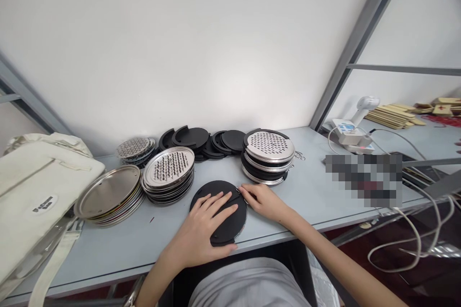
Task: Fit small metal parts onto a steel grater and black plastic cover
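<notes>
A round black disc [225, 223] lies on the grey table near its front edge. Spread flat over its left side is my left hand [207, 223], fingers apart. My right hand [261, 200] pinches a small metal wire clip [239, 191] at the disc's upper right rim; the fingertips partly hide it. Behind my right hand stands a stack of round graters [270, 146] with black rims, metal wire clips sticking out on its right. To the left of the disc is a pile of metal grater plates [172, 168].
Shiny round metal plates [110, 192] are stacked at the left, beside a cream bag [39, 192]. Black round parts [194, 137] and smaller grater discs [133, 147] line the wall. A white scanner on a stand [360, 115], cables and wooden pieces [391, 115] are at the right.
</notes>
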### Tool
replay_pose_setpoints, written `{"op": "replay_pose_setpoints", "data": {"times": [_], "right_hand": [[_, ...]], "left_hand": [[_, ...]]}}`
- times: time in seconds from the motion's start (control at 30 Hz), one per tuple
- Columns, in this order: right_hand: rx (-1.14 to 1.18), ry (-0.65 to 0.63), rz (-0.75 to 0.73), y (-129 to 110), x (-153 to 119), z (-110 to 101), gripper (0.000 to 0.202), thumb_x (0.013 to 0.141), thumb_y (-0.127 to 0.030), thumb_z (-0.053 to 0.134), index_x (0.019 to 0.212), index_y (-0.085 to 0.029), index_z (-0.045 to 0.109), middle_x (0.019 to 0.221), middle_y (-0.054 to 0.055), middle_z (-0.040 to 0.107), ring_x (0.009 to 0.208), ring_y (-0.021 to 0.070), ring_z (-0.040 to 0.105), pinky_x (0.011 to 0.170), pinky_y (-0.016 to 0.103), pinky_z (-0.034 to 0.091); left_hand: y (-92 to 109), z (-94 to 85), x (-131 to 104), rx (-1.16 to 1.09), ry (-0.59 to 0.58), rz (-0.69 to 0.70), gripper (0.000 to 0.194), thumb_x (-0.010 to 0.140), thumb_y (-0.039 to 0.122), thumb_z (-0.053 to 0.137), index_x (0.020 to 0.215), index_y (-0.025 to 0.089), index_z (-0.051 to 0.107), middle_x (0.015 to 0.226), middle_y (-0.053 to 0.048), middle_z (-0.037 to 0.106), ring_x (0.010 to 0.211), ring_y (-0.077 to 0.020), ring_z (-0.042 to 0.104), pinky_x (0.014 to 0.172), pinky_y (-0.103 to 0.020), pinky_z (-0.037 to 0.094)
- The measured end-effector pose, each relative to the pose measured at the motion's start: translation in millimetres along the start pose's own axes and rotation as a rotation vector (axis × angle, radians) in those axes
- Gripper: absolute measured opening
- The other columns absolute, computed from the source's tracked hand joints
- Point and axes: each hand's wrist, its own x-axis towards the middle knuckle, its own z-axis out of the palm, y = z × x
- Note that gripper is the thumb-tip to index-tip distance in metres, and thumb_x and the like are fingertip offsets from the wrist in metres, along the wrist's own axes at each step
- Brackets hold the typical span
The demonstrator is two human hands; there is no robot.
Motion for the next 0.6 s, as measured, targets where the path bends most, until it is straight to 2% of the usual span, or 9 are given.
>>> {"op": "replay_pose_setpoints", "data": {"times": [0.3, 0.5, 0.6], "right_hand": [[0.092, -0.019, 0.037, -1.0, 0.1, -2.7, 0.039, 0.096, -0.028, 0.037, 0.058, -0.020, 0.033, 0.052, -0.006, 0.031, 0.049, 0.0095, 0.026, 0.050, 0.025, 0.022], [0.087, -0.033, 0.024, -0.6, -1.8, -1.5, 0.035, 0.091, -0.022, 0.042, 0.056, -0.019, 0.034, 0.051, -0.006, 0.031, 0.049, 0.0086, 0.026, 0.049, 0.024, 0.020], [0.073, -0.028, 0.014, -0.6, -2.5, 0.2, 0.035, 0.092, -0.024, 0.041, 0.058, -0.019, 0.035, 0.051, -0.006, 0.032, 0.049, 0.0085, 0.027, 0.050, 0.024, 0.020]], "left_hand": [[0.7, -0.8, -0.1, 0.002, 0.005, 0.002, 0.071, 0.081, 0.043, 0.064, 0.144, 0.029, 0.036, 0.154, -0.004, 0.028, 0.139, -0.0299, 0.029, 0.112, -0.051, 0.025], [-0.1, 0.7, 0.6, 0.027, 0.031, -0.050, 0.069, 0.082, 0.041, 0.063, 0.144, 0.028, 0.035, 0.155, -0.004, 0.025, 0.138, -0.0301, 0.030, 0.112, -0.051, 0.026], [-0.7, 1.0, 0.5, 0.041, 0.043, -0.076, 0.069, 0.083, 0.040, 0.062, 0.145, 0.028, 0.034, 0.155, -0.004, 0.025, 0.138, -0.0304, 0.030, 0.112, -0.051, 0.027]]}}
